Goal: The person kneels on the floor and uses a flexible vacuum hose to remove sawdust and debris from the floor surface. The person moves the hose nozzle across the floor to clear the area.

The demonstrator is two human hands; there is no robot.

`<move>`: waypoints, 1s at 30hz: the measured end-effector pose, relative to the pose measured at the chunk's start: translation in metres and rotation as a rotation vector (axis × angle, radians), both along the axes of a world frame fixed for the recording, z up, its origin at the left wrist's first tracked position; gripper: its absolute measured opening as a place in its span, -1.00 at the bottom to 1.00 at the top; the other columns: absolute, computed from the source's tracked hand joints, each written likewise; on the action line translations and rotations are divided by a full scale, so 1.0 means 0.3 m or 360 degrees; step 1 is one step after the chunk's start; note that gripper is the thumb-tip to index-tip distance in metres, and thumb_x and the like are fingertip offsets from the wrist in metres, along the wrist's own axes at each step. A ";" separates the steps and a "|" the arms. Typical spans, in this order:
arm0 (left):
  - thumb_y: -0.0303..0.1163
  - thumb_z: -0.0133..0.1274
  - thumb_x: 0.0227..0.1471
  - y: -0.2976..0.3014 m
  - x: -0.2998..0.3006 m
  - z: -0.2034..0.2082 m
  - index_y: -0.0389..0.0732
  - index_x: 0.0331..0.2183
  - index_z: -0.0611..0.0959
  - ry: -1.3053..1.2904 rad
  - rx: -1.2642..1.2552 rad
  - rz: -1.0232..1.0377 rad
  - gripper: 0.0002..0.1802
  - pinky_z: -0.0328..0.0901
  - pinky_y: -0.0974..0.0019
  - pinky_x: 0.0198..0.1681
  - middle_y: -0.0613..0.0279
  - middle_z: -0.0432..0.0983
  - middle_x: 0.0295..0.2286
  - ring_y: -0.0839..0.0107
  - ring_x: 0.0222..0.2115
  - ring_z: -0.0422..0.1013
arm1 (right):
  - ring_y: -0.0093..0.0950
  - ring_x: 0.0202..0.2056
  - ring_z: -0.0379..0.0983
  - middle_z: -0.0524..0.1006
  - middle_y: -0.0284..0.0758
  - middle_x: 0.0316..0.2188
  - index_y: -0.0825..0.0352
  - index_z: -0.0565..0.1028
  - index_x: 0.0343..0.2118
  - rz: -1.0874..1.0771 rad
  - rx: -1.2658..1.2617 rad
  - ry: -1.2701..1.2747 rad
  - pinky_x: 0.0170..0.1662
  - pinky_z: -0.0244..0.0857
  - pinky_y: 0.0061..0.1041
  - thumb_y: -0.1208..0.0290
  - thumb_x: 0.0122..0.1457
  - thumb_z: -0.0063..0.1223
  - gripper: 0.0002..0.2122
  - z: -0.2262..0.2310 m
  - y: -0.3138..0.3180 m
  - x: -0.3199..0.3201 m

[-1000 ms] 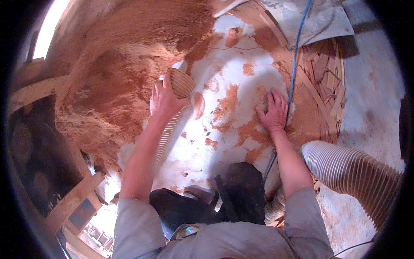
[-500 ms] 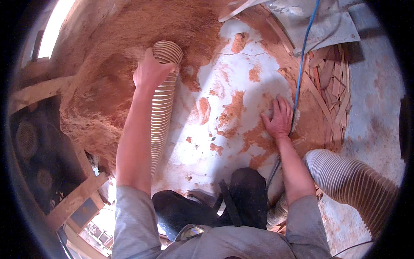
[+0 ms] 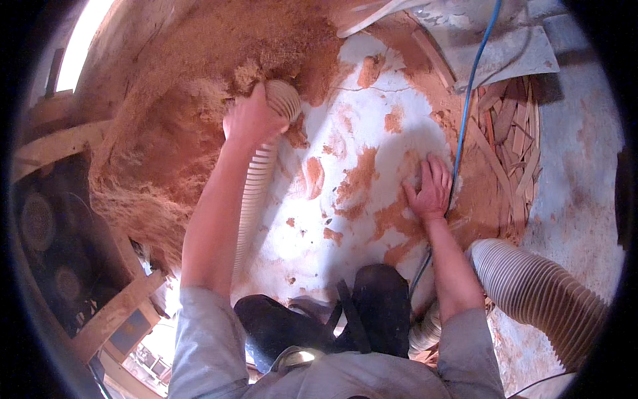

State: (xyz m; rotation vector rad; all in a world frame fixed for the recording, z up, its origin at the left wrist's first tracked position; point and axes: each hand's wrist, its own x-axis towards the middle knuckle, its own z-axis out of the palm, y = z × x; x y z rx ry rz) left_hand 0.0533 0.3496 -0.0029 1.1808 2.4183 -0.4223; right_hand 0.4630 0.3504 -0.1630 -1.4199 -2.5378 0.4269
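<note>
While one big dust heap (image 3: 153, 153), reddish brown, is rising to the left of the held hose (image 3: 256, 183) and beyond it, the pale floor (image 3: 292, 246) is spreading to that hose's right under scattered brown patches. Ribbed and light-coloured, the held hose is running forward to the heap's edge; its nearer length is disappearing behind the left forearm (image 3: 212, 219) and its mouth is facing away, so one cannot tell whether it is touching the dust. One wider grey hose (image 3: 538, 279) is curving well to the right of the held hose, its nearer end being cut off by the dark rim. Thin wood strips (image 3: 515, 139) are lying in a pile farther right of the held hose, overlapping too much for counting, and one blue cable (image 3: 467, 106) is passing between the two. Both of the person's hands are showing: the left hand (image 3: 252, 120) is gripping the held hose near its mouth, closing round the ribs, with some fingertips hiding behind it; the right hand (image 3: 430, 189) is resting palm down on the floor, to the right of the held hose, its fingers spreading open just beside the cable.
</note>
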 end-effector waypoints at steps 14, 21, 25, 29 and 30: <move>-0.52 -0.12 0.21 0.251 -0.115 -0.250 -0.51 -0.08 0.46 -0.1665 0.1157 0.1904 -0.71 0.56 0.07 -0.31 -0.28 0.50 -0.17 -0.14 -0.29 0.58 | -0.15 0.31 0.14 0.32 -0.19 0.26 0.29 0.45 0.11 -0.0006 -0.0039 -0.0049 0.35 -0.04 -0.03 -0.01 -0.03 0.26 -0.34 0.002 0.002 -0.002; -0.52 -0.15 0.27 0.326 0.094 -0.224 -0.42 -0.17 0.44 -0.2462 0.1788 0.2338 -0.84 0.48 0.14 -0.43 -0.09 0.50 -0.35 0.12 -0.41 0.52 | -0.14 0.29 0.16 0.33 -0.17 0.23 0.30 0.45 0.10 -0.0032 -0.0055 -0.0055 0.35 -0.05 -0.03 0.02 -0.06 0.30 -0.33 0.008 0.011 -0.001; -0.43 -0.08 0.30 0.246 0.407 -0.129 -0.28 -0.24 0.47 -0.2646 0.1441 0.2265 -0.88 0.41 0.23 -0.49 0.12 0.50 -0.44 0.25 -0.51 0.47 | -0.15 0.28 0.16 0.33 -0.19 0.24 0.30 0.46 0.09 -0.0012 -0.0077 -0.0058 0.35 -0.04 -0.05 0.01 -0.06 0.31 -0.33 0.021 0.006 -0.006; -0.46 -0.05 0.25 0.102 0.504 -0.246 -0.29 -0.22 0.46 -0.2568 0.1405 0.2440 -0.89 0.36 0.37 -0.51 0.14 0.46 -0.36 0.36 -0.48 0.42 | -0.16 0.29 0.15 0.33 -0.22 0.24 0.28 0.47 0.07 -0.0022 -0.0067 -0.0009 0.34 -0.03 -0.06 0.01 -0.05 0.32 -0.36 0.020 -0.004 -0.008; -0.46 -0.07 0.25 0.072 0.539 -0.240 -0.29 -0.22 0.46 -0.2535 0.1350 0.2526 -0.89 0.35 0.37 -0.51 0.15 0.45 -0.37 0.37 -0.49 0.41 | -0.17 0.29 0.15 0.33 -0.22 0.24 0.28 0.47 0.06 -0.0027 -0.0081 -0.0014 0.35 -0.03 -0.06 0.00 -0.04 0.31 -0.37 0.022 -0.007 -0.009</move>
